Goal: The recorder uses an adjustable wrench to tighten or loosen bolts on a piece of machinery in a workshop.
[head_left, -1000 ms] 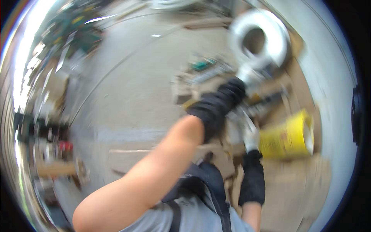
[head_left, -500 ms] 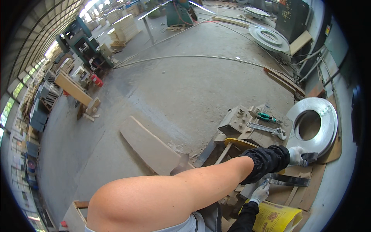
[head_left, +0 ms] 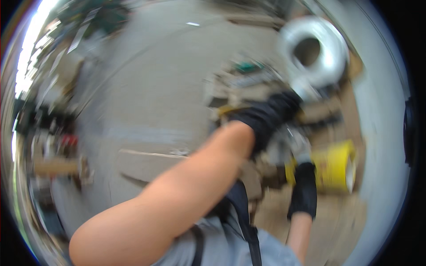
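Note:
Motion smears the view, so fine detail is lost. My left hand [head_left: 306, 88], in a pale glove with a black sleeve cuff, reaches to the lower edge of a shiny coil of metal band [head_left: 335, 53]. A dark shape [head_left: 328, 91] shows just beside its fingers; whether it is held, I cannot tell. Below, my right hand [head_left: 300, 147], also gloved, is near the left end of a dark strip [head_left: 326, 122]. Its fingers are too blurred to read. A yellow bag [head_left: 333, 166] lies right beside the right wrist.
A cluttered bench or machine top with a green-handled tool [head_left: 248, 66] and a grey wrench [head_left: 253, 80] stands left of the coil. On the floor lies a long pale board [head_left: 142, 162]. A pale wall [head_left: 377, 88] runs along the right.
The whole view has swung, so the coil, bench and bag sit higher in it. More of my right forearm shows. Both hands stay near the coil and strip.

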Tool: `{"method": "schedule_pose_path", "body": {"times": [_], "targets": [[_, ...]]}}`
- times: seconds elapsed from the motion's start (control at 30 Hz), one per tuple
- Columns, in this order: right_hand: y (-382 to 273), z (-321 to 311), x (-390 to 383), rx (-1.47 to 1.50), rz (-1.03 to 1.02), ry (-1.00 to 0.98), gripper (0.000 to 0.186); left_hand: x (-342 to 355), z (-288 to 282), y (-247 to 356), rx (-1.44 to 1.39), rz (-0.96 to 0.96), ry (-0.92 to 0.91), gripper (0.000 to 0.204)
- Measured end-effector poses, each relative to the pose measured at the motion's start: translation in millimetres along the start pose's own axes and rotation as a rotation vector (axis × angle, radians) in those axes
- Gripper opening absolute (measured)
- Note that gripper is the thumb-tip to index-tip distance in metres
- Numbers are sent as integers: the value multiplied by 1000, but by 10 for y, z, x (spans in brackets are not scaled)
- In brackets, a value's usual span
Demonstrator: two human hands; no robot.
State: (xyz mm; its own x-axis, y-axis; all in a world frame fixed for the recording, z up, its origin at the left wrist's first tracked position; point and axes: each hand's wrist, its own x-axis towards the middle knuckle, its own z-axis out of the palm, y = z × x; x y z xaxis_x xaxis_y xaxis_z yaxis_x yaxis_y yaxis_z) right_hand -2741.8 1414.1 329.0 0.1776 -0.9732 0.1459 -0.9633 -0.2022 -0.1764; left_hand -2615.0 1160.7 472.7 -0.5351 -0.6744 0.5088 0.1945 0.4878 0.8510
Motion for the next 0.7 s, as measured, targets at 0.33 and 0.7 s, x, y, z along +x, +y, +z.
{"method": "schedule_pose_path", "body": {"times": [0.33, 0.7], "targets": [[-246, -312, 100, 293, 387, 59, 21, -67, 101, 651, -176, -437, -87, 25], [-480, -474, 190, 318, 397, 138, 24, -173, -59, 757, -15, -451, -108, 30]]}}
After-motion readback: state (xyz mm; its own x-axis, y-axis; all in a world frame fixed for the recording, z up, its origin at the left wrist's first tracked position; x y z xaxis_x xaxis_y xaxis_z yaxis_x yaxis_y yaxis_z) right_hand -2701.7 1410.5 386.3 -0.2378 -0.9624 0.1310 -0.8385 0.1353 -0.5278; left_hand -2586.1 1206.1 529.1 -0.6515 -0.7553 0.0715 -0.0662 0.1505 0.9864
